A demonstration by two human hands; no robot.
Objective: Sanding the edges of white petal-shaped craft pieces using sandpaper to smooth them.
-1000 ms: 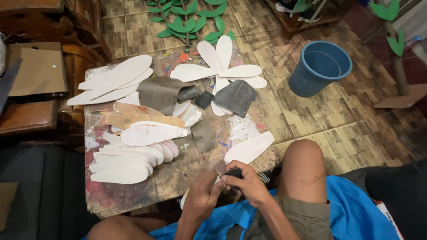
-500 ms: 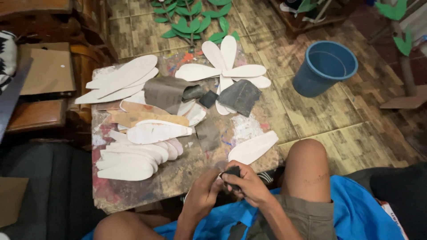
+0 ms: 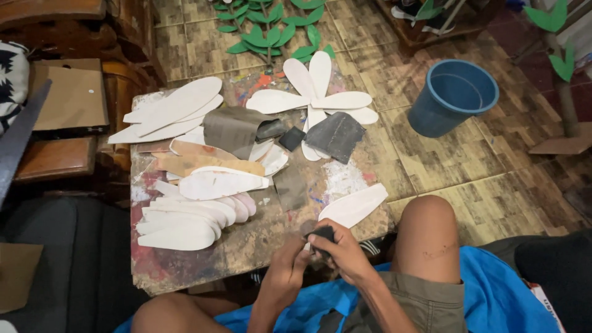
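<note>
White petal (image 3: 354, 206), thin, light, stiff-looking, likely bends under force; lies at table (image 3: 246, 246) edge, 12 o'clock of my hands. Right hand (image 3: 342, 253) pinches dark sanding scrap (image 3: 322, 235) shut against petal base; left hand (image 3: 285, 271) curled alongside, hold unclear. Grip petal near base.

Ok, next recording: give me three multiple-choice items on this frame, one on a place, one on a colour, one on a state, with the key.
1. Where does the bucket stand?
A. On the floor, right of the low table
B. On the table
C. On the person's knee

2. What colour are the leaf cut-outs on the floor beyond the table?
A. White
B. Green
C. Red

3. What is the right hand doing?
A. Lying flat on the table
B. Gripping a small dark piece
C. Hanging free, holding nothing

Key: 1 A, the bucket sits on the floor tiles; 2 B, the leaves are plainly green; 3 B, its fingers close round the dark piece, with the left hand close against it.
</note>
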